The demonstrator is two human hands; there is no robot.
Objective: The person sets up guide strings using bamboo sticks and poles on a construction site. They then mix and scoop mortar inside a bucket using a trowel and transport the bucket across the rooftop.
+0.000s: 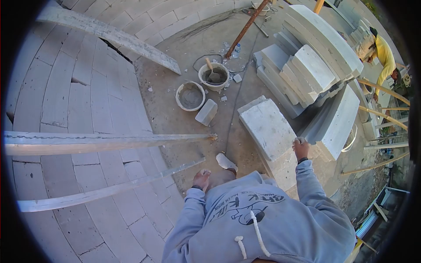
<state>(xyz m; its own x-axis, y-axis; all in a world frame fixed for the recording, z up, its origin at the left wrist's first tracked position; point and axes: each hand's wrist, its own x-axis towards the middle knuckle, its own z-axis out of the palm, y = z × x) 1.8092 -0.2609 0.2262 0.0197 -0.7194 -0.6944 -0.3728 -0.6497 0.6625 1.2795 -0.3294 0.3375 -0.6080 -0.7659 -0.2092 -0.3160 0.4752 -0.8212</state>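
My left hand (201, 179) hangs low in front of my body with its fingers curled and nothing visible in them. It is nearest to a thin metal bar (175, 167) that leans from the block wall. On the other side, my right hand (301, 148) is held out, fingers curled in, between a pale concrete block (268, 127) and a row of slanted blocks (335, 125). No object shows in it; whether it touches the block's edge I cannot tell. A trowel (212, 72) stands in a bucket of grey mortar (214, 85).
A second mortar bucket (190, 106) stands beside a small block piece (206, 112). Wooden props (109, 141) lean across the block wall (66, 109). Tall stacked blocks (302, 65) rise ahead right, with a person in yellow (384, 57) bending beyond. A cable (239, 92) crosses the floor.
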